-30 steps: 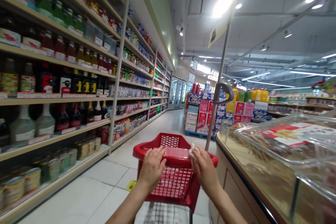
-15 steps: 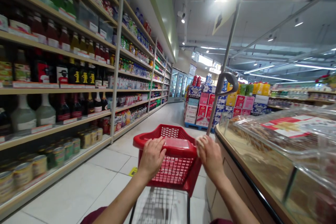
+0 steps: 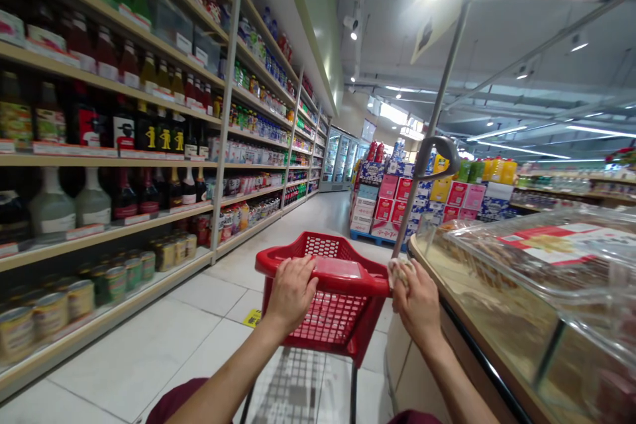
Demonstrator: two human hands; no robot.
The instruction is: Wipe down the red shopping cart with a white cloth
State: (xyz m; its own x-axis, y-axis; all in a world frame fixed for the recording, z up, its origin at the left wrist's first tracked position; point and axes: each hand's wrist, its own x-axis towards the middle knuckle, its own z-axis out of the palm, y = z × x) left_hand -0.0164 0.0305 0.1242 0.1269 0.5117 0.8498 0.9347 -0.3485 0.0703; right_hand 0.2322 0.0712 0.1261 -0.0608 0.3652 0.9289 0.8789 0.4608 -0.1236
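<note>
A red cart (image 3: 330, 318) was on the tiled floor (image 3: 193, 338). The left hand (image 3: 294, 288) held its handle (image 3: 342, 271), bent over the top, left of the cart's middle. The right hand (image 3: 417, 295) held a crumpled whitish cloth (image 3: 399, 269) at the cart's right end. Bottle shelves (image 3: 109, 162) ran left of the cart, a glass-sided counter (image 3: 497, 301) stood right, stacked boxes (image 3: 387, 199) beyond it.
</note>
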